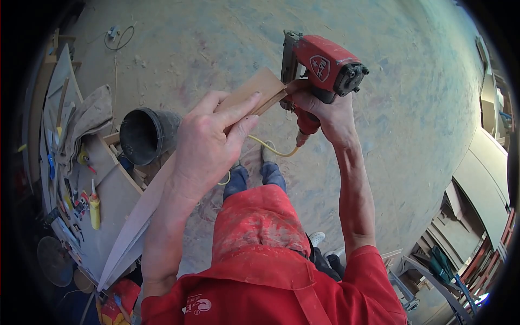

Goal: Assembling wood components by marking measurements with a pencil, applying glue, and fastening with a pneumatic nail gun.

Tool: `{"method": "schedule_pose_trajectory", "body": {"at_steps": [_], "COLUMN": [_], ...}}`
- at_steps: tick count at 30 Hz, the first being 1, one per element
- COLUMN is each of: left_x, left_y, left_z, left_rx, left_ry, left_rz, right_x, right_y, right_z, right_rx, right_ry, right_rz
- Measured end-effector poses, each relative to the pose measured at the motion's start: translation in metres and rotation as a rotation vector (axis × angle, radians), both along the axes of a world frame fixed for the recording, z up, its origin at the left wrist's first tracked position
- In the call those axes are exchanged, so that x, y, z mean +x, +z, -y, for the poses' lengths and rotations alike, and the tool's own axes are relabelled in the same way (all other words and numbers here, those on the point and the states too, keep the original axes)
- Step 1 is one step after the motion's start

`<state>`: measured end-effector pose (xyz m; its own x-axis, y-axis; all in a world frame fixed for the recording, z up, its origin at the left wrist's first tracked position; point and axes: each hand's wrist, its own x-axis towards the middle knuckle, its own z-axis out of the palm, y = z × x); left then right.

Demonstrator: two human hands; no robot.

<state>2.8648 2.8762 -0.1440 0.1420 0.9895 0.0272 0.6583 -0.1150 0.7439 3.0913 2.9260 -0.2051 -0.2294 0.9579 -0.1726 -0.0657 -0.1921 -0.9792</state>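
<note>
Nail gun (324, 59), its rounded red casing scuffed, is sitting right of upper centre, above the right hand (335, 115) that is gripping its handle. Flat tan wood (254, 88), rectangular and layered along its edge, is reaching rightward from the left hand (203, 138), which is pinching it. Below, a thin yellow hose (284, 155) is curving.

The left hand (206, 132) covers part of the wooden board (264, 83), and the red nail gun (325, 57) hides some fingers of the right hand (333, 114).
</note>
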Motion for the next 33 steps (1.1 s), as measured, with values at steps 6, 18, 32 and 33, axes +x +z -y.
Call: {"method": "schedule_pose_trajectory", "body": {"at_steps": [6, 18, 32, 33], "left_x": [0.004, -0.032, -0.045, -0.044], "left_y": [-0.001, -0.012, -0.033, -0.033], "left_z": [0.001, 0.021, 0.040, 0.040], "left_rx": [-0.009, 0.075, 0.224, 0.222], "left_ry": [0.014, 0.016, -0.035, -0.037], "left_rz": [0.020, -0.036, -0.246, -0.241], "right_x": [0.005, 0.032, -0.023, -0.024], "right_y": [0.003, 0.148, 0.174, 0.169], "right_z": [-0.001, 0.034, 0.012, 0.011], "right_rx": [-0.032, -0.072, -0.150, -0.142], "right_ry": [0.022, 0.029, 0.500, 0.532], "right_rz": [0.046, 0.539, 0.617, 0.652]}}
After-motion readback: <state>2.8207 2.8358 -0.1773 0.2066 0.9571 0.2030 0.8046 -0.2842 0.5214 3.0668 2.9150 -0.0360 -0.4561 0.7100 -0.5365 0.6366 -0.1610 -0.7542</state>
